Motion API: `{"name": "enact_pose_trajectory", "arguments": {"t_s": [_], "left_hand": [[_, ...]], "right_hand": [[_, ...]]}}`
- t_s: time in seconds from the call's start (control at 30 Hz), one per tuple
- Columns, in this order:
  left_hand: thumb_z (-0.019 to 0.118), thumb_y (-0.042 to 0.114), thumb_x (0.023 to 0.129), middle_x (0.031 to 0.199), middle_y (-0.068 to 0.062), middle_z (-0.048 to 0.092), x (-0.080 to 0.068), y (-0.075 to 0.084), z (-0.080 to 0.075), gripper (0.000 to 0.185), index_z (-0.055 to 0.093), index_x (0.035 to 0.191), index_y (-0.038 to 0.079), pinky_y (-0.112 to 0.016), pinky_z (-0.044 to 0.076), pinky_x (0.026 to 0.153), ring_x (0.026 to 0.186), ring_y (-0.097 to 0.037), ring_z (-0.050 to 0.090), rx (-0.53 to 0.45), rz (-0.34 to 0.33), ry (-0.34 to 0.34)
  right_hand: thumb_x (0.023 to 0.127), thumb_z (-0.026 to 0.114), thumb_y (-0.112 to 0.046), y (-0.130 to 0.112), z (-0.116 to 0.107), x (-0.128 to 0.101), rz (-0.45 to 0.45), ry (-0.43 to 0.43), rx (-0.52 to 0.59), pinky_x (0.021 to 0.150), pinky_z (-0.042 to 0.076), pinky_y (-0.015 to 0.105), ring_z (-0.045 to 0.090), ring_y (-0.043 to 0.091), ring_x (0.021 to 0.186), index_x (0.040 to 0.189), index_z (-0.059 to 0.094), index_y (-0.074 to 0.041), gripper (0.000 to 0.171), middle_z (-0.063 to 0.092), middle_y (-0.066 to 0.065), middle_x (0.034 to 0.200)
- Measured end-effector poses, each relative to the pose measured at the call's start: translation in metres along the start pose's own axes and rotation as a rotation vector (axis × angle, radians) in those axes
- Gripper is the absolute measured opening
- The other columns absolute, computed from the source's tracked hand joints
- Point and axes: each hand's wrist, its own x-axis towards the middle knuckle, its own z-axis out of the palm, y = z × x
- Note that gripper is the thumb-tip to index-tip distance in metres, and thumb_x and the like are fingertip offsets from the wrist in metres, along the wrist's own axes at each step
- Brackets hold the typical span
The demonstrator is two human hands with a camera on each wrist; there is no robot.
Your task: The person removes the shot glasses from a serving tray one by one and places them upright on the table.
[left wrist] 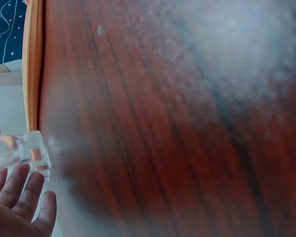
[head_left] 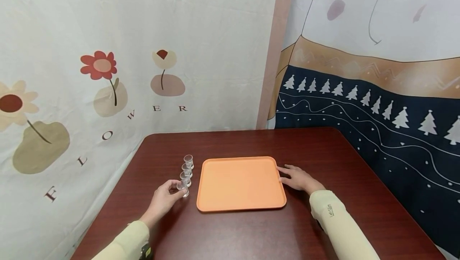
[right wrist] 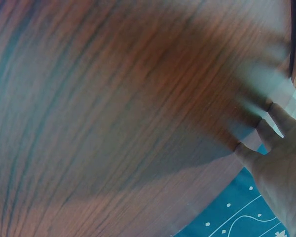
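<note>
Several small clear glasses stand in a row to the left of an orange tray [head_left: 240, 184]. My left hand [head_left: 163, 201] holds the nearest clear glass [head_left: 185, 193] between thumb and fingers, at the near end of the row. Up close in the left wrist view, this glass stands on the table, with the thumb on one side and the fingers [left wrist: 20, 185] on the other. At the tray's right edge, my right hand [head_left: 297, 178] touches the rim with spread fingers. Its fingertips rest at the table in the right wrist view.
All of this is on a dark red-brown wooden table [head_left: 244, 236]. The other clear glasses [head_left: 185, 178] continue away from me beyond the held one. A pale flower-printed cloth [head_left: 215, 52] hangs behind, and a dark cloth with white trees [head_left: 359, 120] hangs at the right.
</note>
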Motion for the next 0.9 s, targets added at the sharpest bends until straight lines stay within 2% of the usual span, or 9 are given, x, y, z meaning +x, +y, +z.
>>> {"name": "enact_pose_trajectory", "arguments": {"t_s": [0.57,0.9], "left_hand": [[0.079,0.016,0.086,0.101,-0.009,0.071,0.005,-0.004,0.005,0.036,0.064,0.113,-0.001,-0.035,0.051,0.08,0.094,-0.025,0.066,-0.012,0.006,-0.015],[0.079,0.026,0.086,0.111,-0.014,0.067,0.003,0.002,-0.006,0.045,0.062,0.119,0.0,-0.041,0.053,0.086,0.103,-0.031,0.066,-0.019,-0.012,-0.008]], "right_hand": [[0.101,0.057,-0.039,0.0,0.0,-0.001,0.004,-0.001,0.004,0.106,0.028,0.068,0.029,0.048,0.139,0.153,0.042,-0.02,0.057,0.034,0.025,0.153],[0.1,0.058,-0.04,0.0,0.0,0.0,0.003,0.001,0.009,0.105,0.028,0.069,0.03,0.049,0.139,0.152,0.042,-0.02,0.058,0.034,0.026,0.153]]}}
